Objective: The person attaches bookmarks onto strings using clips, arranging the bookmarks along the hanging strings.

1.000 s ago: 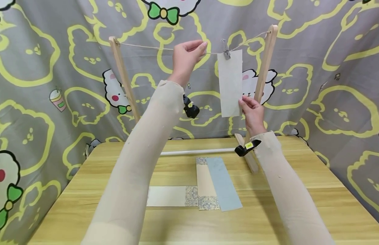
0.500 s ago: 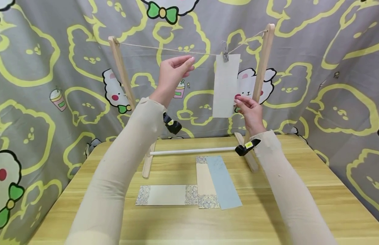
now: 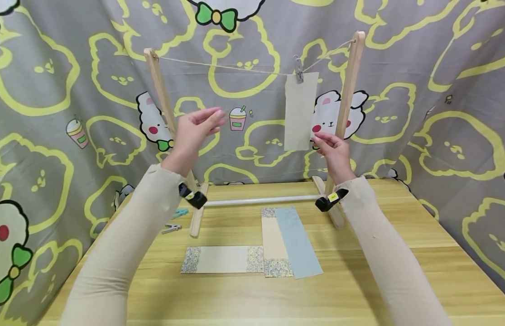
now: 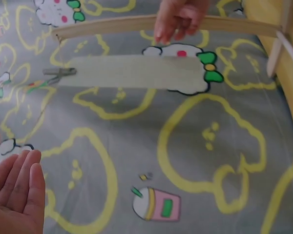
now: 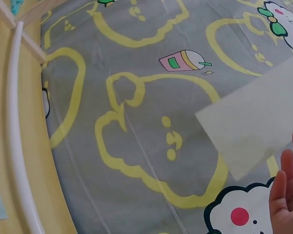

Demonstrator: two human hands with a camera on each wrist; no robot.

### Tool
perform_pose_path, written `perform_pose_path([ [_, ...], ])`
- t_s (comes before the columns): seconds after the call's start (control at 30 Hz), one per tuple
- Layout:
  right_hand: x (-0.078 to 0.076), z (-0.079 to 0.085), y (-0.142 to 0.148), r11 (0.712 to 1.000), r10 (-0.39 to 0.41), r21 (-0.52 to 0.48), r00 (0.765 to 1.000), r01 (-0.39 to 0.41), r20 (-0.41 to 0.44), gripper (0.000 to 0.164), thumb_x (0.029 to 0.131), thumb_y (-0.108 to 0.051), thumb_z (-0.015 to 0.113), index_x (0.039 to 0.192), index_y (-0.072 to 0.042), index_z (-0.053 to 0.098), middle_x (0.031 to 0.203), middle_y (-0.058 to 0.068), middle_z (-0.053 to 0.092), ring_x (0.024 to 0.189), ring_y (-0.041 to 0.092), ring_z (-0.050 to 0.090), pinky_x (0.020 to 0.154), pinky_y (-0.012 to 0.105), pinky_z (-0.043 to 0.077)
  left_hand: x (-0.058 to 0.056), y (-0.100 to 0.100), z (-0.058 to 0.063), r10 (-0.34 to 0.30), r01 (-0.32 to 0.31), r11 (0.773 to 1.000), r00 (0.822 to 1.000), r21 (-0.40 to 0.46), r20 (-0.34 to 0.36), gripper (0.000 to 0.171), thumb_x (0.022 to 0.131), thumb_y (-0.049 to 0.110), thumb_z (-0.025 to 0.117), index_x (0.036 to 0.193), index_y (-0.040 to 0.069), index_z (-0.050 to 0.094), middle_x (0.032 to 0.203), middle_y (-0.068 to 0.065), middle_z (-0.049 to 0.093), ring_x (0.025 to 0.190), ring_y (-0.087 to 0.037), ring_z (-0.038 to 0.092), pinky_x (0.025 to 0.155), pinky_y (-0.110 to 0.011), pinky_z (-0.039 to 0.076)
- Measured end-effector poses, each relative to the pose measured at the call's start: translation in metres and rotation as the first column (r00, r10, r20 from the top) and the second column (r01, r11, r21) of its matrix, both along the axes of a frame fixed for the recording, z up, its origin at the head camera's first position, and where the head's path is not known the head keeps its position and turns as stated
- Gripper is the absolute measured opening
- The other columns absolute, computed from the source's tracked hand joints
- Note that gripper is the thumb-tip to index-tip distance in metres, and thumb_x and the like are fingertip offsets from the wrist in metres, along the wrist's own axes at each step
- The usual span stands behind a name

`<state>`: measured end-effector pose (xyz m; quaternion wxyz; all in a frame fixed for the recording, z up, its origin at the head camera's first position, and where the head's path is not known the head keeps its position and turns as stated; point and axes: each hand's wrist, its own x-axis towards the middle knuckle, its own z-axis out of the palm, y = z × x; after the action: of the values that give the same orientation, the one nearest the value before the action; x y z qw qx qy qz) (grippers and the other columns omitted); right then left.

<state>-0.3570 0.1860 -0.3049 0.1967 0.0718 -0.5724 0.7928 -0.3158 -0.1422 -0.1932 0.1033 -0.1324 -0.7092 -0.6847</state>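
Your right hand [image 3: 333, 151] has a loose, open grip, fingertips just at the bottom right corner of the hanging paper strip [image 3: 300, 111]. The strip runs straight up from there to its clip [image 3: 299, 72] on the string [image 3: 223, 66]. Your left hand [image 3: 194, 132] is open, empty and well off to the left.

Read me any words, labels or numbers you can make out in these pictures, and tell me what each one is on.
No text can be read anywhere.
Yellow tag on the right wrist camera: dark marks, too small to read.
Yellow tag on the left wrist camera: too small to read.
Hanging paper strip: blank.
Patterned strips on the table: ornament only, no letters.
Backdrop cloth: cartoon drawings, no words.
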Motion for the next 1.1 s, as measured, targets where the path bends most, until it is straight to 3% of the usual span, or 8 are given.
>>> perform_pose_path([
  [0.23,0.008,-0.006,0.004,0.998,0.030,0.058,0.999,-0.032,0.028,0.014,0.085,-0.009,0.070,0.099,-0.005,0.070,0.081,-0.005,0.071,0.072,0.007,0.064,0.063,0.017,0.050,0.014,-0.045,-0.036,0.034,-0.031,0.996,0.999,-0.080,0.036,0.046,0.084,0.034,0.071,0.120,0.006,0.064,0.116,-0.003,0.066,0.103,-0.016,0.064,0.091,-0.028,0.049],
  [0.4,0.019,-0.012,0.005,0.991,0.029,0.129,0.994,-0.042,0.102,0.012,0.087,-0.013,0.068,0.098,-0.009,0.070,0.083,-0.006,0.070,0.075,0.006,0.063,0.068,0.018,0.051,0.019,-0.069,-0.059,0.091,-0.081,0.981,0.995,-0.176,0.050,0.048,0.085,0.041,0.068,0.121,0.009,0.064,0.103,0.006,0.069,0.096,-0.010,0.064,0.087,-0.025,0.049],
  [0.6,0.030,-0.028,0.006,0.981,0.034,0.186,0.992,-0.057,0.125,0.012,0.087,-0.018,0.069,0.098,-0.014,0.070,0.085,-0.010,0.070,0.079,0.007,0.062,0.069,0.017,0.050,0.030,-0.091,-0.082,0.143,-0.122,0.957,0.988,-0.265,0.061,0.054,0.086,0.045,0.065,0.125,0.009,0.061,0.112,-0.001,0.067,0.098,-0.009,0.061,0.088,-0.023,0.047],
  [0.67,0.033,-0.035,0.008,0.979,0.041,0.194,0.993,-0.062,0.110,0.017,0.087,-0.018,0.069,0.101,-0.007,0.069,0.084,-0.010,0.069,0.078,0.006,0.063,0.069,0.017,0.050,0.033,-0.097,-0.090,0.148,-0.123,0.952,0.986,-0.281,0.071,0.057,0.086,0.046,0.065,0.127,0.008,0.060,0.117,-0.005,0.065,0.100,-0.011,0.061,0.092,-0.025,0.045],
  [0.87,0.044,-0.051,0.012,0.962,0.064,0.254,0.989,-0.096,0.131,0.031,0.088,-0.020,0.068,0.110,0.002,0.063,0.088,-0.009,0.070,0.080,0.005,0.064,0.071,0.017,0.050,0.040,-0.115,-0.112,0.176,-0.133,0.934,0.979,-0.331,0.102,0.061,0.085,0.050,0.063,0.130,0.008,0.057,0.116,0.000,0.065,0.098,-0.006,0.060,0.096,-0.030,0.044],
  [0.97,0.049,-0.059,0.013,0.952,0.075,0.282,0.982,-0.123,0.174,0.037,0.088,-0.023,0.068,0.114,0.003,0.061,0.089,-0.012,0.069,0.082,0.005,0.064,0.073,0.018,0.051,0.044,-0.125,-0.123,0.199,-0.146,0.920,0.973,-0.363,0.114,0.059,0.086,0.050,0.062,0.130,0.011,0.057,0.116,0.004,0.065,0.097,-0.004,0.060,0.092,-0.024,0.045],
  [1.1,0.054,-0.071,0.013,0.940,0.077,0.311,0.975,-0.141,0.209,0.032,0.087,-0.024,0.069,0.110,-0.003,0.064,0.088,-0.012,0.069,0.082,0.006,0.064,0.072,0.019,0.051,0.046,-0.136,-0.138,0.210,-0.157,0.918,0.971,-0.363,0.110,0.058,0.087,0.046,0.063,0.130,0.007,0.056,0.109,0.012,0.065,0.094,-0.001,0.060,0.084,-0.016,0.048],
])
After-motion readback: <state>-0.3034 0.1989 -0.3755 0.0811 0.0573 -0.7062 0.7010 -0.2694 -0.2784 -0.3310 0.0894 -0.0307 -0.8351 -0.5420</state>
